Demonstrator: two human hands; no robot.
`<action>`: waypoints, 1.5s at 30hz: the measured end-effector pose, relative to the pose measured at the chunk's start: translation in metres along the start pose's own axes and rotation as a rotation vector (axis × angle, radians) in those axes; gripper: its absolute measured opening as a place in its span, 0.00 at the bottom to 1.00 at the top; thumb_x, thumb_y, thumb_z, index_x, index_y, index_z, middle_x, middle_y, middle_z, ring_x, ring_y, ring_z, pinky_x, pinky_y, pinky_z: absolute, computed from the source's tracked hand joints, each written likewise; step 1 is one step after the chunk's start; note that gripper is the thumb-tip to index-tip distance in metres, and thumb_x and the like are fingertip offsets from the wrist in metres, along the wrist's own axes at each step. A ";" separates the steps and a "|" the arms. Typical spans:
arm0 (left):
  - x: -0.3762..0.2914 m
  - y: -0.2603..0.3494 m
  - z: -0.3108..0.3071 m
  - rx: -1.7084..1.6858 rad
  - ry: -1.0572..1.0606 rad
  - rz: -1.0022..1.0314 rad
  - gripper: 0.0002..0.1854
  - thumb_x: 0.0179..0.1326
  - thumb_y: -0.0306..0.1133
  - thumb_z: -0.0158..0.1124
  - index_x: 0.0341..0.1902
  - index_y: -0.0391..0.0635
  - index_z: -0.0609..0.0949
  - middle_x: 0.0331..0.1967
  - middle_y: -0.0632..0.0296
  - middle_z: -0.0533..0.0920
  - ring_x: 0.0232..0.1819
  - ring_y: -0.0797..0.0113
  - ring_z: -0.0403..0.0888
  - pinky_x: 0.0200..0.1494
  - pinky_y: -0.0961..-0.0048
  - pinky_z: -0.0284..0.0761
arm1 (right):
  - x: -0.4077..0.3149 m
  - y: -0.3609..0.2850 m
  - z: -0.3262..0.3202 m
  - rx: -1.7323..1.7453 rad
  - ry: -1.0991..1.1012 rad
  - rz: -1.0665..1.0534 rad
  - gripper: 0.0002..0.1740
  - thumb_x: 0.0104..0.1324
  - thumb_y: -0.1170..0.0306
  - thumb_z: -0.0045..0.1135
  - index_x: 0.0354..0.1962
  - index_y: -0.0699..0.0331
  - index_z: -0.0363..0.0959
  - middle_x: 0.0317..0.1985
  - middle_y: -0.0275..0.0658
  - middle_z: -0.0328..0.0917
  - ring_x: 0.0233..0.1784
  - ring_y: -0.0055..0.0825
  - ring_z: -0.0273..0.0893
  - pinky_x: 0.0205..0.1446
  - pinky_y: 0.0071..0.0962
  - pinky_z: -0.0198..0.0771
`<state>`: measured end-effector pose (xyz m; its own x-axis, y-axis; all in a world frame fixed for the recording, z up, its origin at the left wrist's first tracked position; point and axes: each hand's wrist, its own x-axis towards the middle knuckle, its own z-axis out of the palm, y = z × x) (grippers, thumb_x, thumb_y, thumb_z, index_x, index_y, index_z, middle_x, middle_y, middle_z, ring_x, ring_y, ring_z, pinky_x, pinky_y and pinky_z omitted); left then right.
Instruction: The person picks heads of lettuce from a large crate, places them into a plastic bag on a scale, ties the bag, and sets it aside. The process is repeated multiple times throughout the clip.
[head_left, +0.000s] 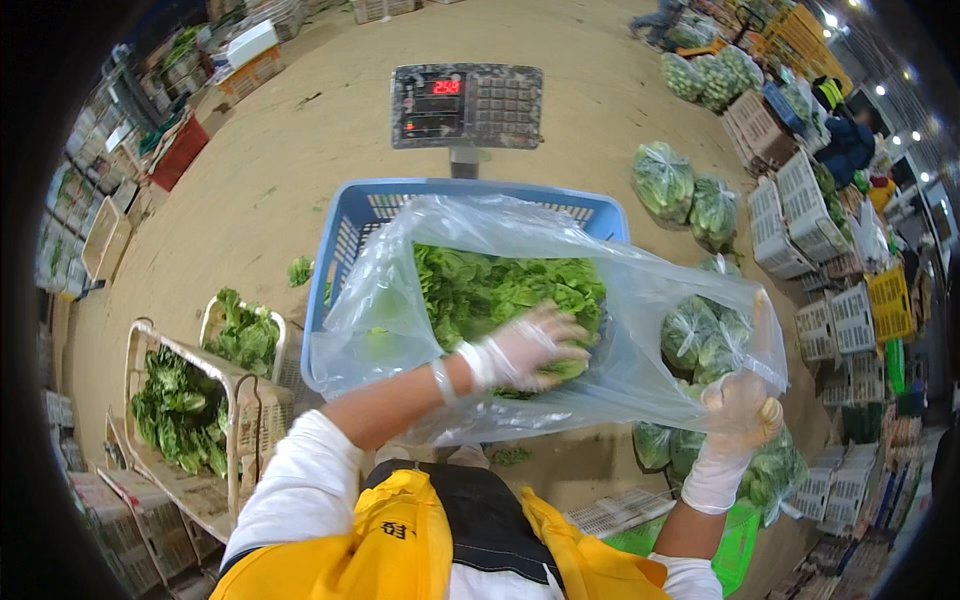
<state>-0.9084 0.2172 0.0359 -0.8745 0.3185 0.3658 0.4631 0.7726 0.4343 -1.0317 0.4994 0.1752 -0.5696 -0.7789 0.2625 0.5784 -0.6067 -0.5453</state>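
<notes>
A clear plastic bag (645, 300) lies spread open in a blue plastic basket (322, 300), with leafy green lettuce (480, 285) inside. My left hand (536, 349), in a thin whitish glove, rests on the lettuce in the bag's mouth, fingers spread and slightly blurred; whether it grips a leaf cannot be told. At the right, my right hand (742, 409), gloved too, is closed on the bag's edge and pulls the film out taut. Behind the basket stands a scale display (466, 106) on a post, its red digits lit. The weighing platform is hidden.
Crates of leafy greens (180, 409) stand at my left. Tied bags of greens (664, 184) sit on the floor to the right, several more near my right hand. A green crate (739, 547) is beside my right arm. Stacked crates and a person (847, 146) are farther right.
</notes>
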 end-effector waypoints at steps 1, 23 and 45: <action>-0.012 -0.017 -0.033 0.046 -0.023 -0.082 0.32 0.46 0.36 0.69 0.60 0.56 0.75 0.63 0.54 0.70 0.63 0.46 0.67 0.68 0.45 0.57 | 0.001 -0.003 -0.003 -0.061 -0.039 -0.005 0.23 0.54 0.70 0.57 0.48 0.65 0.65 0.30 0.31 0.68 0.31 0.31 0.66 0.39 0.37 0.61; -0.402 0.154 -0.135 -0.456 1.046 -1.014 0.13 0.60 0.30 0.59 0.48 0.41 0.83 0.44 0.58 0.84 0.48 0.68 0.80 0.54 0.70 0.74 | 0.077 0.150 0.177 -1.796 -0.164 -0.633 0.24 0.70 0.65 0.50 0.59 0.70 0.67 0.57 0.46 0.73 0.59 0.36 0.71 0.63 0.32 0.64; -0.781 0.330 -0.062 0.235 0.785 -1.640 0.13 0.48 0.31 0.65 0.41 0.52 0.83 0.35 0.64 0.83 0.35 0.61 0.81 0.38 0.67 0.77 | -0.070 1.006 0.197 -1.990 -2.201 0.179 0.27 0.61 0.62 0.56 0.59 0.49 0.67 0.62 0.37 0.67 0.66 0.36 0.64 0.65 0.41 0.62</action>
<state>-0.0635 0.1897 -0.0553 -0.0783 -0.9966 0.0270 -0.7775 0.0780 0.6240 -0.2946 -0.0878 -0.2353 0.6557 -0.5356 -0.5321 -0.6127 -0.7893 0.0395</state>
